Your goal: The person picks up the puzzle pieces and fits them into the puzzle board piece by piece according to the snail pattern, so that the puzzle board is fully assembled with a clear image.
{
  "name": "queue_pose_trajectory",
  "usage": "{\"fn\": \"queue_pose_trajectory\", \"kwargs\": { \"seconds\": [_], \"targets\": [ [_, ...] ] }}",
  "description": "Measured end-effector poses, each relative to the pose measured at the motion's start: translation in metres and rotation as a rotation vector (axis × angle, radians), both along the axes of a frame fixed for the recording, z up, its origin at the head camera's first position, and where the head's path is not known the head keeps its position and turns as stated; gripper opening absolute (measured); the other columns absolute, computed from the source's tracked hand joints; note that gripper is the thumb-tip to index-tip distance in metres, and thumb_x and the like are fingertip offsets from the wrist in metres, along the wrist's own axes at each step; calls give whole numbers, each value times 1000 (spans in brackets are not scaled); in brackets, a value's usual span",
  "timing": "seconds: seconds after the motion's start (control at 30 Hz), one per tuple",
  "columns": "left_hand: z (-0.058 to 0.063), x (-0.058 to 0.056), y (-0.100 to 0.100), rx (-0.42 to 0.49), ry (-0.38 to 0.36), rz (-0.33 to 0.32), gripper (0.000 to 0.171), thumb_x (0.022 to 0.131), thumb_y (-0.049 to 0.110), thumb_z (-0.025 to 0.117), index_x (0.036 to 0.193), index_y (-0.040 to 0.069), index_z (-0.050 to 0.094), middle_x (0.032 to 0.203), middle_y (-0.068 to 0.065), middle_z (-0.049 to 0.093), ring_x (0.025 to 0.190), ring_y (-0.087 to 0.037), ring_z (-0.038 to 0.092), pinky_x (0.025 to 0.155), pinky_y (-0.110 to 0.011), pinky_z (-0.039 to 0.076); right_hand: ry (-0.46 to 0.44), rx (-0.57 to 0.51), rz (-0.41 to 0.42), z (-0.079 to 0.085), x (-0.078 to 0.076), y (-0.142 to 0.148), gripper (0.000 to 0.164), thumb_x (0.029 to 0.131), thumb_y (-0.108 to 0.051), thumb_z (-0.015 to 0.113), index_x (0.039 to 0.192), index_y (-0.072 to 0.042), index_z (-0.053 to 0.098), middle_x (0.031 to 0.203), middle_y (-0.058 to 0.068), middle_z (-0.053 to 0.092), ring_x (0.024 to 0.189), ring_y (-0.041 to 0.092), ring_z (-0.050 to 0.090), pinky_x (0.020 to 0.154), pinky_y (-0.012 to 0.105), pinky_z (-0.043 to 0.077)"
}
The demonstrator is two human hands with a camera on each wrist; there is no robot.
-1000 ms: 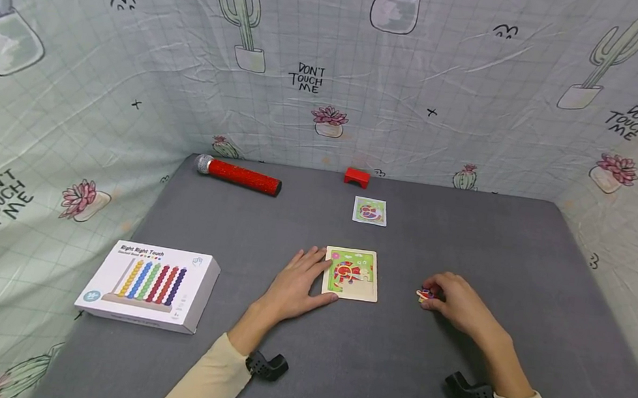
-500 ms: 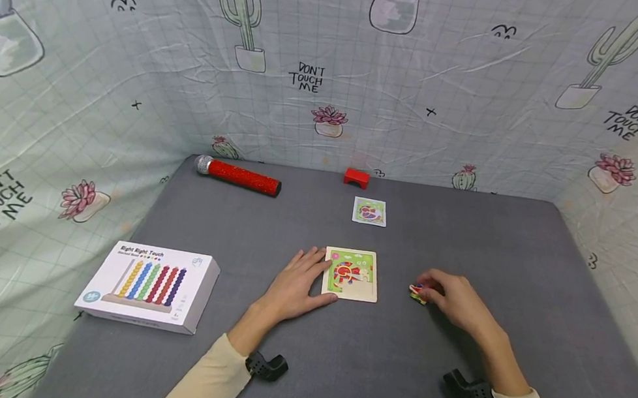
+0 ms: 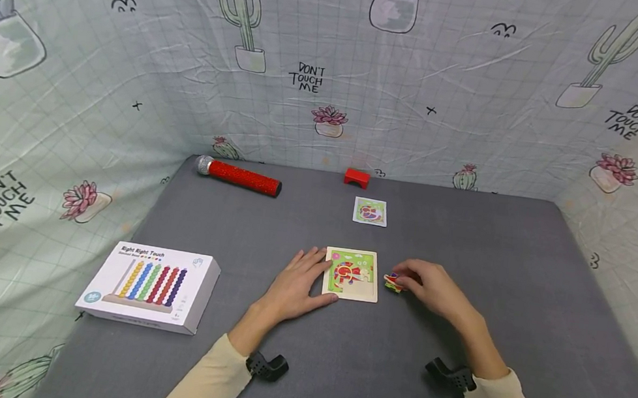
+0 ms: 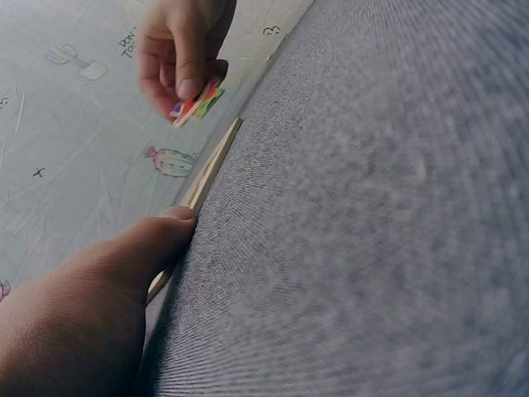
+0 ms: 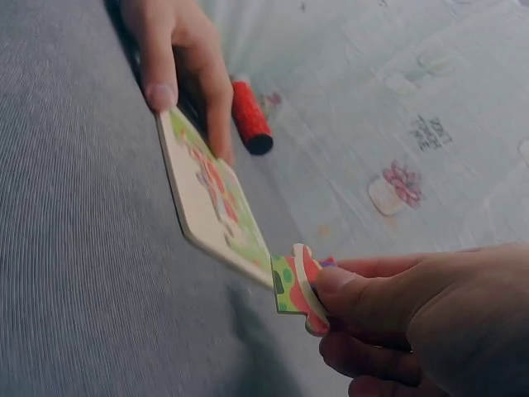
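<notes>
A square wooden puzzle board lies on the grey table, its picture partly filled in and a bare wood area showing. My left hand rests at its left side with fingers spread, the thumb at the near edge. Just right of the board, my right hand pinches a colourful jigsaw piece between thumb and fingers. Green, red and white show on the piece in the right wrist view, and it overlaps the board's corner there. In the left wrist view the piece appears raised above the table.
Behind the board lies a small picture card, with a red arch block beyond it. A red microphone is at the back left. The white abacus box stands left of my left arm. Printed cloth surrounds the table.
My right hand has moved left with the jigsaw piece, from well right of the board to close beside it. The piece has turned to show more of its face. My left hand stays put.
</notes>
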State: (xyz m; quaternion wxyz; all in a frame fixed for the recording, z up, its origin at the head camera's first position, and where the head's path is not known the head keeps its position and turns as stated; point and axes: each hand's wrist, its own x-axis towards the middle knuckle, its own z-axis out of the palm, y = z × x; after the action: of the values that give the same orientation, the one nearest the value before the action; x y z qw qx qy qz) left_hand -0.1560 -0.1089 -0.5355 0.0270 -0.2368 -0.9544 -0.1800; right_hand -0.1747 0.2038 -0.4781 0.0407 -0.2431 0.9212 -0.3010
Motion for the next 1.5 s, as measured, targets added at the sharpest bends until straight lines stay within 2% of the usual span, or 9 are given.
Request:
{"fn": "queue_pose_trajectory", "kwargs": {
  "seconds": [0.3, 0.7, 0.83, 1.03, 1.5],
  "targets": [
    [0, 0, 0, -4, -10, 5, 77, 90, 63, 62, 149, 15, 49, 161, -7, 39, 153, -23, 29, 128, -43, 20, -14, -44, 97, -4, -8, -33, 14, 92, -15, 71, 105, -11, 75, 87, -6, 70, 75, 4, 56, 71, 25, 51],
    [-1, 1, -1, 0, -13, 7, 76, 90, 63, 61, 149, 16, 49, 161, -6, 38, 154, -23, 29, 128, -43, 20, -39, -74, 187, -15, -13, -62, 13, 94, -15, 69, 105, -11, 75, 93, -3, 75, 77, 2, 59, 70, 22, 52],
    [-1, 1, -1, -5, -8, 6, 76, 90, 63, 61, 149, 15, 49, 161, -6, 38, 154, -23, 29, 128, -42, 20, -36, -71, 186, -19, -13, -68, 11, 95, -17, 68, 103, -12, 75, 91, -5, 74, 77, 2, 59, 70, 23, 53],
    [0, 1, -1, 0, -6, 5, 76, 91, 63, 61, 148, 15, 50, 161, -7, 39, 153, -23, 29, 128, -43, 20, 22, -56, 184, -24, -14, -73, 9, 93, -17, 71, 101, -13, 74, 91, -5, 72, 80, 3, 61, 72, 25, 54],
    [-1, 0, 0, 8, 14, 1, 76, 90, 61, 62, 148, 13, 50, 160, -9, 40, 152, -26, 31, 128, -45, 22, 114, 24, 122, -27, -7, -82, 8, 90, -19, 76, 96, -14, 73, 91, -2, 64, 78, 6, 56, 72, 28, 52]
  ]
}}
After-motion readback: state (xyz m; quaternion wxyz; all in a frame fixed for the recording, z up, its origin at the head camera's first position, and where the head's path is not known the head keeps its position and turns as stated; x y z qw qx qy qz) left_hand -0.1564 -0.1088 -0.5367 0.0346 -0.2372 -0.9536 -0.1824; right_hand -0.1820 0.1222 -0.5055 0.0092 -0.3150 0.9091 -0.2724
